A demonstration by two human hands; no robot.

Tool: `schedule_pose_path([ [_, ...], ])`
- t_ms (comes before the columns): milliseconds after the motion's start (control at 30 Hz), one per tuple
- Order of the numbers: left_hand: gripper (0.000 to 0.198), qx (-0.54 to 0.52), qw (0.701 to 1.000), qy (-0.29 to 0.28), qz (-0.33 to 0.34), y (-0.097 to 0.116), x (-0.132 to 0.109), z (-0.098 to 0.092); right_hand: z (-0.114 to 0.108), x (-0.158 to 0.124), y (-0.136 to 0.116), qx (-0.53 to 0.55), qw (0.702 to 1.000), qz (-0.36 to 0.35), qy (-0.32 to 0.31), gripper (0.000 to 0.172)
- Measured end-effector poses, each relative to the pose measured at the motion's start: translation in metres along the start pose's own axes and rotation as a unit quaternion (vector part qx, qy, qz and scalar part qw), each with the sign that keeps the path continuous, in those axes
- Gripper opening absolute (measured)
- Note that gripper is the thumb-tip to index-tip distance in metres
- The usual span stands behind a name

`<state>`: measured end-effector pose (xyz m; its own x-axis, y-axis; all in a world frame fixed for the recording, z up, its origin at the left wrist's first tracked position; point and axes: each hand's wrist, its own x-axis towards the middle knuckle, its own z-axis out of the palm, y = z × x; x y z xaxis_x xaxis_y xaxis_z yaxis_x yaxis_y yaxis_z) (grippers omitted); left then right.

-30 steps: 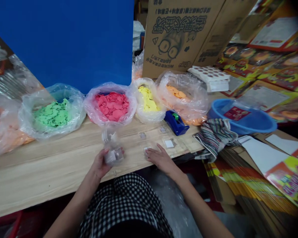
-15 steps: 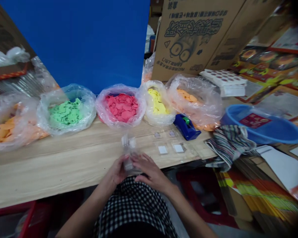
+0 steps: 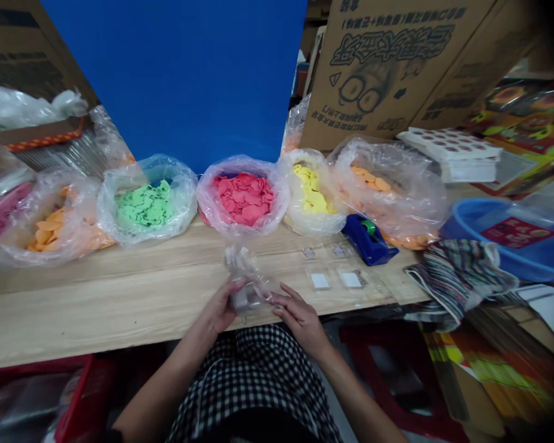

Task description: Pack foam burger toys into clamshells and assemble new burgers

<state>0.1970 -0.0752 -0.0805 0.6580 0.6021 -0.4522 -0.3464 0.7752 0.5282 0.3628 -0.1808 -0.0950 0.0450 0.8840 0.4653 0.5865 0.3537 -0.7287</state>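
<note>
Over the front edge of the wooden table (image 3: 96,301), my left hand (image 3: 222,306) is closed round a blurred stack of small clear plastic packets (image 3: 247,295). My right hand (image 3: 301,317) has its thumb and fingers pinched at the right side of the same packets, apparently on a clear piece there. More clear plastic (image 3: 237,258) lies just beyond my fingertips. To the right, flat clear packets with a white square (image 3: 320,281) and another white square (image 3: 351,280) lie on the table. Behind them are two smaller packets with greyish contents (image 3: 308,252).
Plastic bags of green pieces (image 3: 145,204), red pieces (image 3: 244,198), yellow pieces (image 3: 311,191) and orange pieces (image 3: 50,231) line the table's back. A blue tape dispenser (image 3: 369,240), striped cloth (image 3: 461,277) and blue basin (image 3: 461,218) stand right. A blue panel (image 3: 180,80) rises behind.
The camera view has shifted, so the table items appear further right. My right hand has moved from over the packets to their right side, away from my left hand.
</note>
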Motion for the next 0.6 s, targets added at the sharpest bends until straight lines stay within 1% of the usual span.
schedule_pose_path([
  [67, 0.024, 0.006, 1.000, 0.022, 0.017, 0.011, -0.002, -0.008, 0.002, -0.001, 0.010, -0.086, 0.994, -0.054, -0.040, 0.022],
  [133, 0.028, 0.007, 0.999, 0.030, 0.026, 0.020, -0.005, -0.016, 0.005, -0.002, 0.022, -0.179, 0.976, -0.087, -0.086, 0.022],
  [233, 0.033, 0.002, 0.999, 0.009, 0.031, 0.027, -0.011, -0.026, 0.002, 0.000, 0.040, -0.283, 0.949, -0.080, -0.115, 0.020],
  [333, 0.038, -0.005, 1.000, -0.021, 0.020, 0.026, -0.016, -0.030, -0.008, 0.004, 0.052, -0.330, 0.935, -0.041, -0.121, 0.019],
  [400, 0.040, -0.010, 0.999, -0.033, 0.018, 0.023, -0.017, -0.031, -0.017, 0.007, 0.051, -0.330, 0.935, -0.023, -0.125, 0.022],
  [467, 0.040, -0.017, 0.999, -0.043, 0.018, 0.020, -0.018, -0.031, -0.020, 0.010, 0.039, -0.301, 0.945, -0.023, -0.126, 0.030],
  [533, 0.039, -0.024, 0.998, -0.051, 0.015, 0.015, -0.020, -0.029, -0.016, 0.014, 0.019, -0.240, 0.961, -0.036, -0.131, 0.042],
  [600, 0.033, -0.026, 0.998, -0.052, 0.010, 0.011, -0.022, -0.026, -0.003, 0.020, -0.005, -0.152, 0.976, -0.051, -0.148, 0.051],
])
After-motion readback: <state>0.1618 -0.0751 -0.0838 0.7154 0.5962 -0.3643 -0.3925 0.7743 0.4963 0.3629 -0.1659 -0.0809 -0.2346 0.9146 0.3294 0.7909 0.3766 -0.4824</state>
